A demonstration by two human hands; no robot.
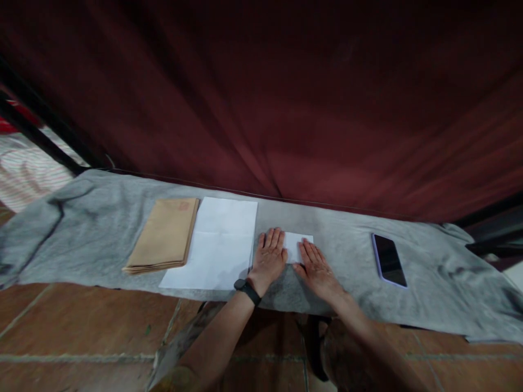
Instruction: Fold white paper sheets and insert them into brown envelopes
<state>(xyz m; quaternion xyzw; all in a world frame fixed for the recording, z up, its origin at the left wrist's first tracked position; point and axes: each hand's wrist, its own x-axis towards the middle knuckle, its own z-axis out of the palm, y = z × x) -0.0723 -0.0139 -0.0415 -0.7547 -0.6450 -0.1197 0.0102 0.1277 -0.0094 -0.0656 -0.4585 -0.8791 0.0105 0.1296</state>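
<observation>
A small folded sheet of white paper [292, 248] lies flat on the grey cloth between my two hands. My left hand [268, 256] rests palm down over its left end, fingers stretched forward; a dark watch sits on that wrist. Over the right end, my right hand [316, 267] lies flat with its fingers out. Both hands hide parts of the paper. Left of my left hand are larger white sheets [224, 245] with faint crease lines. Partly on top of them is a stack of brown envelopes [165, 231].
Far to the right, a phone [390, 260] in a purple case lies on the cloth. The grey cloth [347, 245] covers a long narrow surface. Behind it hangs a dark red curtain [261, 109]. Brown floor tiles [102, 321] show below the front edge.
</observation>
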